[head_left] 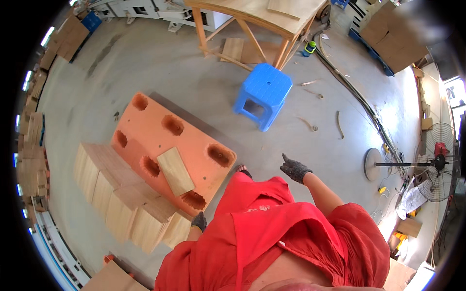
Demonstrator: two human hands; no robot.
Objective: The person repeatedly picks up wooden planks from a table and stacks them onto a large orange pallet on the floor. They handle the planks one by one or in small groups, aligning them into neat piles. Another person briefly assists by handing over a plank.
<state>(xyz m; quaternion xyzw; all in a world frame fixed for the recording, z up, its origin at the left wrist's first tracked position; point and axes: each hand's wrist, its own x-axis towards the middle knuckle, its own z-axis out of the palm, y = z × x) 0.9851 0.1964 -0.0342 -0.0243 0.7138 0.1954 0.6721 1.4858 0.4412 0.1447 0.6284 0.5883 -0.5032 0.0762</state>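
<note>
"What's beside the dark-gloved left hand (pixel 199 221)?"
"Pale, rectangular wooden boards (pixel 127 201) in uneven, blocky stacks, just left; whether that half-hidden hand grips anything, I can't tell."
"And the dark-gloved right hand (pixel 294 169)?"
"Empty, fingers loosely extended; a blue plastic stool (pixel 267 87) stands ahead."

The tabletop (pixel 238 8) is cut off by the upper edge, and so is the white machine (pixel 125 8) to its left. The left hand (pixel 199 221) is dark and small, so one cannot tell whether its fingers touch the orange block (pixel 145 131). The stack of boards (pixel 119 199) hides one side of this block, and a loose board (pixel 175 171) covers a part of its top. The foot (pixel 241 168) is mostly hidden by the red clothing (pixel 257 218). A blur lies over the right side of the brown carton (pixel 388 41). The dark thing (pixel 116 116) on the floor (pixel 170 58) is too tiny to be recognised.
</note>
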